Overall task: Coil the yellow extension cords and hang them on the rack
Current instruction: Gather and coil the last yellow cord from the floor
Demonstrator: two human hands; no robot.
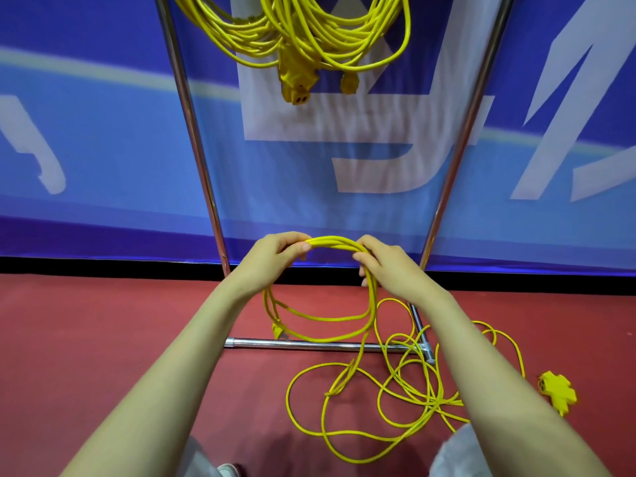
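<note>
Both hands hold a partly coiled yellow extension cord (330, 243) in front of the metal rack (192, 132). My left hand (275, 256) grips the top of the loops at their left end. My right hand (382, 261) grips the same bundle at its right, fingers curled round the strands. Several loops hang below the hands, with a plug (278, 330) at the lower left. The rest of this cord lies loose on the red floor (395, 390) and ends in a yellow multi-outlet socket (557, 390). Coiled yellow cords (303, 32) hang from the rack above.
The rack's chrome uprights (461, 139) and its base bar (309, 346) stand on the red floor (103, 339) against a blue banner wall (103, 132). The loose cord crosses the base bar at the right. My shoe tip (229, 470) shows at the bottom edge.
</note>
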